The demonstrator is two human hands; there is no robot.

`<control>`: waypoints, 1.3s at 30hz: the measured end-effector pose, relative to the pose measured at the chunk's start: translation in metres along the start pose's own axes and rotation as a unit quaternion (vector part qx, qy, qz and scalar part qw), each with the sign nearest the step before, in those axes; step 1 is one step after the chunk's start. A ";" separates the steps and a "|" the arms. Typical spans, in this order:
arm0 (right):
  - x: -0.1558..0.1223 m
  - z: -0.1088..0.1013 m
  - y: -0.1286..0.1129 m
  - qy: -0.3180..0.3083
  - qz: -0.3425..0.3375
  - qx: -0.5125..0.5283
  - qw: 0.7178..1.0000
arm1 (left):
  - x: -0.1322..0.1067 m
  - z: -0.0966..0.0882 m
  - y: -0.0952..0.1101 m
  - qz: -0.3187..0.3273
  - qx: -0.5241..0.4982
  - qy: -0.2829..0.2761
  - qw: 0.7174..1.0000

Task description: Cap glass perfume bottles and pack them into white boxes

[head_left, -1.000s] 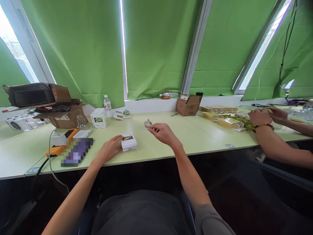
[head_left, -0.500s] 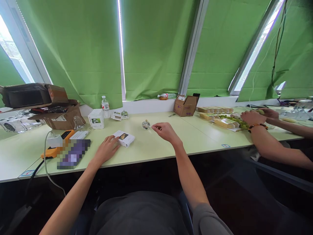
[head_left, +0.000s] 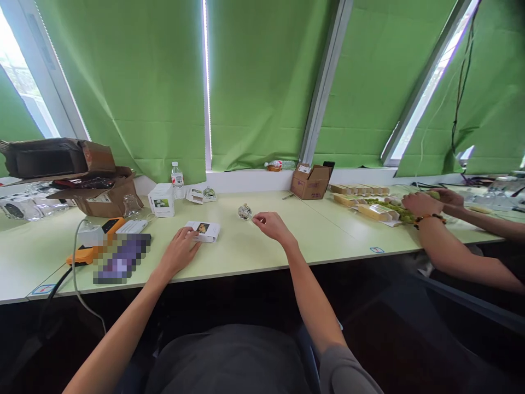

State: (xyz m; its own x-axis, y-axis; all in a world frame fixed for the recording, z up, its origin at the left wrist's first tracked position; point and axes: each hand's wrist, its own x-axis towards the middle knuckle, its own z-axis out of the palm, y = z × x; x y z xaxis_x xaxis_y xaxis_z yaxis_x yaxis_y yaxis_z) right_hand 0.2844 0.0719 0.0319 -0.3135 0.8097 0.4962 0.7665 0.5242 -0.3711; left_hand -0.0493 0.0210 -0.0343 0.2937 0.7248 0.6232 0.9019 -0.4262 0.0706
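Observation:
A small white box [head_left: 208, 232] with a dark, golden picture on top lies flat on the table. My left hand [head_left: 179, 251] grips its left end, fingers over the top and thumb at the near side. To the right of it sits a small clear round ornament [head_left: 245, 212] with a gold-coloured top. Just beside the ornament is my right hand [head_left: 276, 227], closed in a pinch with thumb and forefinger together. Whatever lies between those fingertips, if anything, is too small to make out.
Behind stand a white carton [head_left: 162, 200], a water bottle [head_left: 177, 179] and an opened white box [head_left: 196, 195]. Cardboard boxes [head_left: 98, 198], an orange device [head_left: 84, 255] and a pixelated object [head_left: 123, 260] are left. A brown box [head_left: 310, 181] and a co-worker's hands [head_left: 424, 203] are right.
The white box has turned under my left hand and now lies straighter, a little to the left. My right hand has shifted slightly toward me and left. The ornament stays in place.

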 end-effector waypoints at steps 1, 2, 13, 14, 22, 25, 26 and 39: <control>0.002 0.004 0.002 -0.004 0.004 -0.001 1.000 | 0.001 -0.002 0.002 0.000 -0.006 -0.001 1.000; 0.003 0.009 0.004 -0.008 0.008 -0.001 1.000 | 0.001 -0.003 0.004 0.001 -0.011 -0.003 1.000; 0.028 0.036 0.027 -0.001 0.087 -0.046 0.995 | -0.001 0.012 -0.004 0.016 -0.055 -0.027 0.998; 0.035 0.036 0.026 -0.017 0.101 -0.059 0.993 | -0.001 0.014 -0.006 0.016 -0.058 -0.028 0.998; 0.080 0.056 0.020 -0.018 0.155 -0.053 0.986 | -0.005 0.023 -0.014 -0.022 -0.056 -0.049 0.997; 0.081 0.063 0.023 -0.008 0.166 -0.028 0.986 | -0.005 0.021 -0.011 -0.025 -0.052 -0.046 0.997; 0.080 0.064 0.024 -0.007 0.167 -0.018 0.986 | -0.005 0.020 -0.011 -0.027 -0.050 -0.049 0.997; 0.076 0.066 0.041 -0.025 0.130 0.133 0.982 | -0.003 0.011 -0.002 -0.011 -0.074 -0.091 0.993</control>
State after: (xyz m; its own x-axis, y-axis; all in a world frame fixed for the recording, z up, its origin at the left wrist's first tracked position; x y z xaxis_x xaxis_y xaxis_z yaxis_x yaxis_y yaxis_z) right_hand 0.2551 0.1727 0.0026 -0.1584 0.9338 0.3207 0.6523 0.3428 -0.6760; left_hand -0.0482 0.0257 -0.0450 0.3391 0.8144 0.4708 0.8561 -0.4746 0.2044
